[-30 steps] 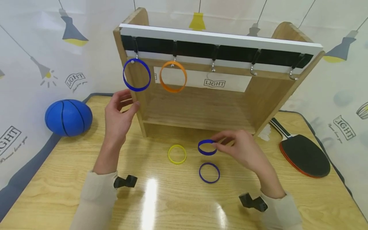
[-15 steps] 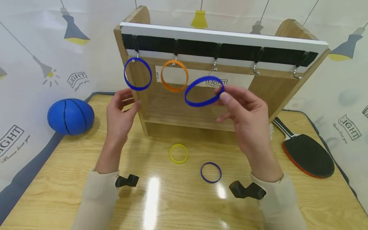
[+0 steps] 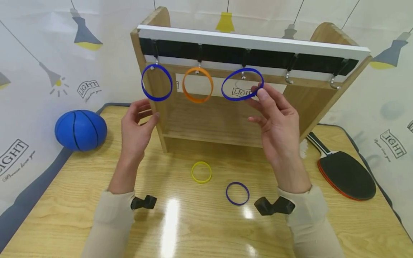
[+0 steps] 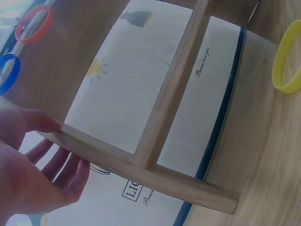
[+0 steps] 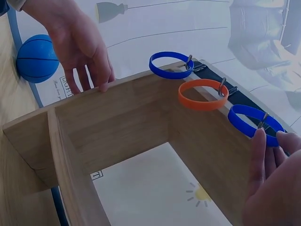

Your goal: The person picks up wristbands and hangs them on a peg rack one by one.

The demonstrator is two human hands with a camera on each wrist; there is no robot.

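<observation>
My right hand (image 3: 280, 130) pinches a blue silicone wristband (image 3: 222, 86) by its right edge, thumb in front. That band is raised to the middle hook (image 3: 243, 76) of the wooden rack (image 3: 226, 123); in the right wrist view the hook tip shows inside the loop. With thumb in front and fingers behind, my left hand (image 3: 137, 129) holds the rack's left side panel (image 4: 113, 160). Another blue wristband (image 3: 171, 86) hangs on the leftmost hook, and an orange wristband (image 3: 212, 86) hangs beside it. A yellow wristband (image 3: 192, 175) and a thin dark-blue one (image 3: 227, 195) lie on the table.
A blue ball (image 3: 80, 130) with black lines sits left of the rack. On the right lies a table tennis paddle (image 3: 348, 175). Two hooks at the right end of the rail, including the outermost hook (image 3: 334, 84), hold no band. A printed backdrop surrounds the table.
My right hand has lifted the blue wristband from low over the table up to the middle hook. My left hand stays on the side panel.
</observation>
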